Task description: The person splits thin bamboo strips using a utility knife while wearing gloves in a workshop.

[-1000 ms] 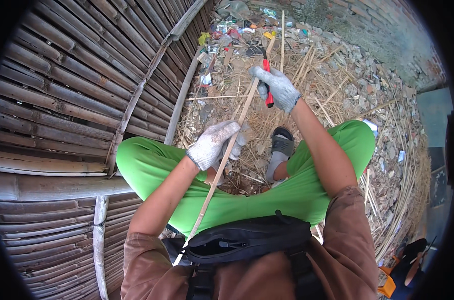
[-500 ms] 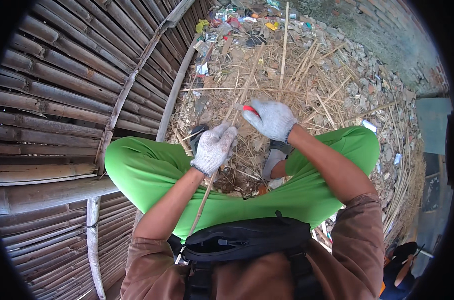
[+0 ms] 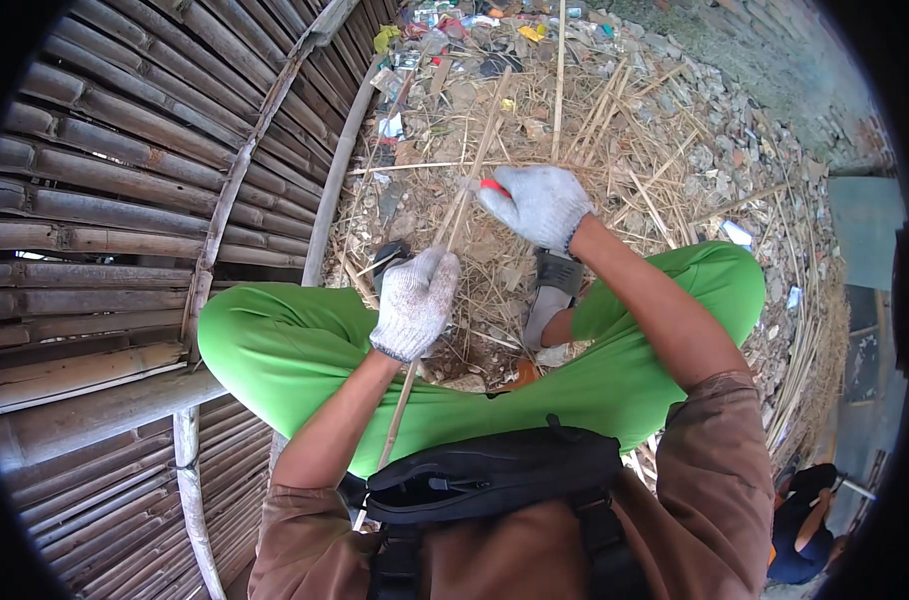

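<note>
Left hand [image 3: 414, 305] clamped on long, thin tan bamboo-like strip [image 3: 400, 412]; right hand [image 3: 539, 207] grasping red-handled tool [image 3: 495, 187]

Both hands in white knit gloves [image 3: 404, 318]. Left: fist closed round the strip, which runs back from it across the bright green cloth trousers [image 3: 284, 330] to the left end of the black fabric pouch [image 3: 494, 478], and forward from it, passing left of the right hand. Right: closed on the tool's handle, grey end pointing left at the strip. Contact there: can't tell.

My read: edge work on the strip. To do it well:
- Brace with left hand; strip tight, no twist.
- Low, steady angle, short strokes. Ease off if it bites deep.
- Push away from left hand; it sits near the edge. Knit probably won't stop a cut.
- Dark grey sandal [image 3: 559, 278] is just bodyward of right hand; slip line should miss it.
</note>
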### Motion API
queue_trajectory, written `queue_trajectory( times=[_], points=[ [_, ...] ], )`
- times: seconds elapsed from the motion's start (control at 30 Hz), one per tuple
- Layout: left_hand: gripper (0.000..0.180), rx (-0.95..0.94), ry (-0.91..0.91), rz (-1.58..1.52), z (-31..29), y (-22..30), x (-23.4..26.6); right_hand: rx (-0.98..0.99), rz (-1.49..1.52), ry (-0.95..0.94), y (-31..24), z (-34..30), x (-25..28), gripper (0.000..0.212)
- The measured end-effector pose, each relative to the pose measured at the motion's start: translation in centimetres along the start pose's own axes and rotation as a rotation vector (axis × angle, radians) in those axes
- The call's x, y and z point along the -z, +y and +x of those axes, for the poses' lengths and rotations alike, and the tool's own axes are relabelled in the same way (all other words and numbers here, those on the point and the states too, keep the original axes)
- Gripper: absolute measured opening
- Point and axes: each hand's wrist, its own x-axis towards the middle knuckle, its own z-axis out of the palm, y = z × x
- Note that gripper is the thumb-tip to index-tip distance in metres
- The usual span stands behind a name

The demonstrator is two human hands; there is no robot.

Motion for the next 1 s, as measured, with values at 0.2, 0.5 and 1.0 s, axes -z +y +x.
queue_trajectory(
  times=[0.2, 0.5, 1.0],
  points=[
    [0.036, -0.207, 0.024, 0.038, -1.1, 0.2, 0.1, -0.274, -0.195, 0.138, 1.3, 0.7, 3.4, 0.055],
    [0.033, -0.192, 0.013, 0.076, -1.8, 0.2, 0.3, -0.261, -0.148, 0.124, 3.1, 1.0, 2.6, 0.057],
    [0.027, 0.314, -0.218, -0.892, -0.6, 0.6, 1.1, -0.049, 0.071, 0.048, -0.7, -1.6, -0.8, 0.053]
  ],
)
